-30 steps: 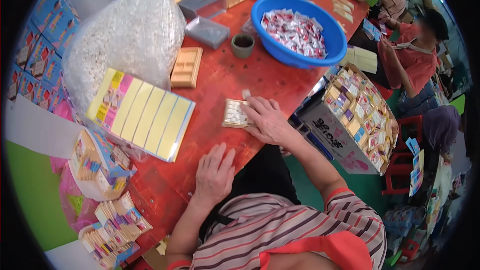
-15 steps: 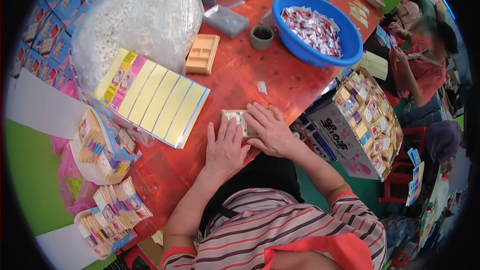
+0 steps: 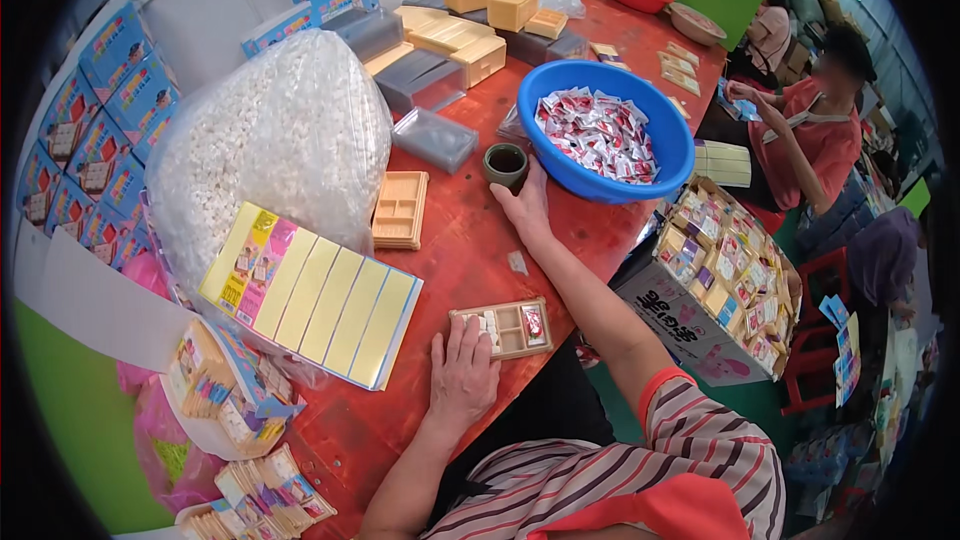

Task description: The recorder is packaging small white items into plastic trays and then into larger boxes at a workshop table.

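A small beige compartment tray (image 3: 511,338) lies near the table's front edge, with white pieces at its left end and a red-and-white packet (image 3: 533,324) at its right. My left hand (image 3: 465,380) rests on that left end, fingers stretched out over the white pieces and partly hiding them. Farther off, my right hand (image 3: 527,208) grips a small dark green cup (image 3: 505,162), thumb and fingers around its near side. Just right of the cup stands a blue basin (image 3: 678,155) filled with similar red-and-white packets.
A big clear bag of white pieces (image 3: 270,130) stands at the left, a yellow label sheet (image 3: 330,310) before it. Stacked beige trays (image 3: 401,210) lie nearby. An open carton of filled trays (image 3: 690,315) stands right of the table. A co-worker (image 3: 815,145) sits beyond it.
My right hand has left the small tray and reached forward to the cup, uncovering the tray's right end. The left hand stays on the tray. The view has shifted.
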Demonstrator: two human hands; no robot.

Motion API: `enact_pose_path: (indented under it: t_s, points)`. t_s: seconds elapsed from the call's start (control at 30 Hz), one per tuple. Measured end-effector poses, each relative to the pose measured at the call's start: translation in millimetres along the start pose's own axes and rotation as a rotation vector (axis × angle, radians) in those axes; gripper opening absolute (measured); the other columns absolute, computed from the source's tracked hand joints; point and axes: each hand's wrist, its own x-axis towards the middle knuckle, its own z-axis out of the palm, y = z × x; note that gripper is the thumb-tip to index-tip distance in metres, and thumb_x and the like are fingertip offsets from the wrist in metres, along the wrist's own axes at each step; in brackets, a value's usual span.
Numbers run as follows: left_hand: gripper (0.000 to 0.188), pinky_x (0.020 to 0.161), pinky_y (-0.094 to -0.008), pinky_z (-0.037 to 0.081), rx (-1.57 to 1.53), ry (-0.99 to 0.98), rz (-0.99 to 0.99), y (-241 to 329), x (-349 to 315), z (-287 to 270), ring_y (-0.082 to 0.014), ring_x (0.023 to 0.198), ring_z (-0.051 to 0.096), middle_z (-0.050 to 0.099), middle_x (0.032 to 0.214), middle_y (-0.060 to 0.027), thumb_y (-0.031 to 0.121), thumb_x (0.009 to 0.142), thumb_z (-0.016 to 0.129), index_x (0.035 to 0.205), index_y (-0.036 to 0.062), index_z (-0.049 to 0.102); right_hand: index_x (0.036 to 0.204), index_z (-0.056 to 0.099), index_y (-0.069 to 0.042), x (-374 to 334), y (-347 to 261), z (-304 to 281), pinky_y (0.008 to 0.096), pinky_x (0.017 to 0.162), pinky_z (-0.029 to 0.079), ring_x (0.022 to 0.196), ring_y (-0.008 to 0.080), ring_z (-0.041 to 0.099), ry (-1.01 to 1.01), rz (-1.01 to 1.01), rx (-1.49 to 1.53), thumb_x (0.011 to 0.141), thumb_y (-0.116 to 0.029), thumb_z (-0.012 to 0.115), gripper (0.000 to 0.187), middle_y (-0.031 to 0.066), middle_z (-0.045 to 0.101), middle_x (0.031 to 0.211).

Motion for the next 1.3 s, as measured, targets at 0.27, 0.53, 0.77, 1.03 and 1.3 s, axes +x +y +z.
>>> enact_pose_path:
  t_s: [0.27, 0.53, 0.77, 1.03, 1.3]
  points:
    - [0.045, 0.108, -0.0548, 0.028, -0.046, -0.011, -0.008, -2.6, 2.0, 0.9, -0.0362, 0.136, 0.036, 0.044, 0.140, -0.0178, 0.020, 0.080, 0.067, 0.120, 0.0029, 0.053, 0.140, 0.035, 0.003, 21.5, 1.4, 16.8, 0.0378, 0.109, 0.035, 0.130, 0.0329, 0.044, 0.098, -0.074, 0.071, 0.068, -0.025, 0.080, 0.090, 0.0219, 0.045, 0.139]
    - [0.046, 0.106, -0.0561, 0.029, -0.056, -0.015, -0.012, -5.7, 0.6, 0.5, -0.0348, 0.137, 0.035, 0.044, 0.141, -0.0172, 0.021, 0.080, 0.067, 0.120, 0.0021, 0.054, 0.137, 0.039, 0.000, 8.6, -11.5, 9.9, 0.0386, 0.103, 0.042, 0.121, 0.0332, 0.052, 0.025, -0.113, 0.138, 0.066, -0.020, 0.081, 0.085, 0.0206, 0.051, 0.130]
    - [0.046, 0.107, -0.0566, 0.028, -0.076, -0.025, -0.022, -2.6, 0.7, -1.3, -0.0362, 0.135, 0.036, 0.043, 0.141, -0.0176, 0.020, 0.081, 0.066, 0.121, 0.0033, 0.053, 0.140, 0.039, -0.002, -41.1, -77.1, -38.9, 0.0341, 0.102, 0.043, 0.118, 0.0212, 0.056, -0.252, -0.336, 0.242, 0.067, -0.012, 0.081, 0.084, 0.0134, 0.057, 0.125]
    - [0.049, 0.108, -0.0580, 0.026, -0.100, -0.035, -0.002, -4.7, 3.5, 4.2, -0.0345, 0.135, 0.038, 0.046, 0.139, -0.0158, 0.022, 0.083, 0.062, 0.127, 0.0024, 0.053, 0.144, 0.033, 0.002, -100.6, -168.2, -115.5, 0.0360, 0.105, 0.040, 0.124, 0.0231, 0.052, -0.803, -0.460, 0.614, 0.071, -0.010, 0.080, 0.087, 0.0149, 0.051, 0.134]
    - [0.057, 0.109, -0.0547, 0.027, 0.014, -0.231, 0.041, -14.3, -0.6, -9.2, -0.0361, 0.139, 0.033, 0.041, 0.145, -0.0190, 0.021, 0.083, 0.063, 0.135, 0.0043, 0.048, 0.135, 0.040, 0.015, -115.3, -230.6, -159.9, 0.0434, 0.097, 0.045, 0.113, 0.0366, 0.058, -1.049, -0.740, 0.839, 0.082, -0.025, 0.074, 0.075, 0.0266, 0.054, 0.127]
